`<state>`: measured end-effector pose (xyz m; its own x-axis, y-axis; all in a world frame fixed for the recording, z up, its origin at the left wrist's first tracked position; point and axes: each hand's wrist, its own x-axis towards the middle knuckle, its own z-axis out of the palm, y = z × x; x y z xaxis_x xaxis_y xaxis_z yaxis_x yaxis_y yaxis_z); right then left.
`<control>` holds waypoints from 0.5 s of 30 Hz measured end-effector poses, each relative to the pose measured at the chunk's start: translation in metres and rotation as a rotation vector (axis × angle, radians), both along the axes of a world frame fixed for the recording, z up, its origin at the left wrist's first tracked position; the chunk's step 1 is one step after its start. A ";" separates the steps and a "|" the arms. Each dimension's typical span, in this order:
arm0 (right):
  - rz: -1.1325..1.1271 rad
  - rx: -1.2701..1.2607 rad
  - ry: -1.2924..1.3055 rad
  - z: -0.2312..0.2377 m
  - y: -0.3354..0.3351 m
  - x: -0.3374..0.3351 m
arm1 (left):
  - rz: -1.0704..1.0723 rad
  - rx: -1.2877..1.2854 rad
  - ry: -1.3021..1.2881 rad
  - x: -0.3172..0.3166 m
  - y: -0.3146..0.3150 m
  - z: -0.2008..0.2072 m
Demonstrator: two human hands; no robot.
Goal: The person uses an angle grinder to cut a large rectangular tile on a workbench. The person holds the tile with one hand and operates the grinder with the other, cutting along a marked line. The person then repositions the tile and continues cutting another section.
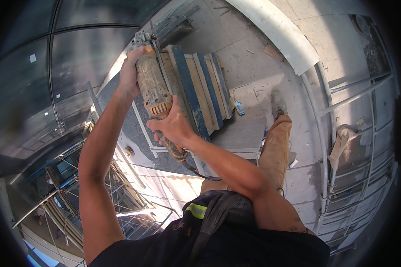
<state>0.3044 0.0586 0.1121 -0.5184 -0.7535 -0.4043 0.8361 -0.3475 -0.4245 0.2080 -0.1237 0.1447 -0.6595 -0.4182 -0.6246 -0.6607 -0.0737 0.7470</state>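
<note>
A large, dusty angle grinder (151, 82) with orange parts is held up in front of me in both hands. My left hand (131, 73) wraps round the front of its body, just below the metal head (141, 39). Farther back, my right hand (173, 125) grips the rear, by the vent slots and the handle (175, 150). From the handle's end a dark cord (196, 171) runs toward my body. A thin edge lies along the grinder's right side; whether it belongs to the disc I cannot tell.
Stacked wooden boards with blue-painted edges (189, 91) stand right of the grinder. Dark glass panels (87, 58) rise at the left, above scaffolding (64, 191) far below. Metal railings (321, 133) run along the right. My leg in tan trousers (276, 147) stands on the dusty floor.
</note>
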 end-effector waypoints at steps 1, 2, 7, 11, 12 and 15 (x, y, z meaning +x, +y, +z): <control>0.007 -0.002 -0.006 0.001 0.001 -0.002 | -0.005 -0.007 0.002 0.000 -0.001 -0.001; 0.011 -0.003 -0.008 0.000 0.001 -0.004 | -0.001 -0.015 -0.001 -0.002 -0.002 -0.003; 0.018 -0.001 -0.007 -0.006 -0.004 -0.009 | 0.018 -0.040 -0.031 -0.010 -0.003 -0.006; 0.016 -0.004 -0.011 -0.006 -0.006 -0.008 | 0.006 -0.039 -0.023 -0.010 -0.008 -0.008; 0.019 -0.002 -0.014 -0.006 -0.007 -0.009 | 0.002 -0.045 -0.028 -0.010 -0.007 -0.007; 0.030 -0.001 -0.024 -0.004 -0.006 -0.010 | 0.000 -0.061 -0.041 -0.012 -0.006 -0.005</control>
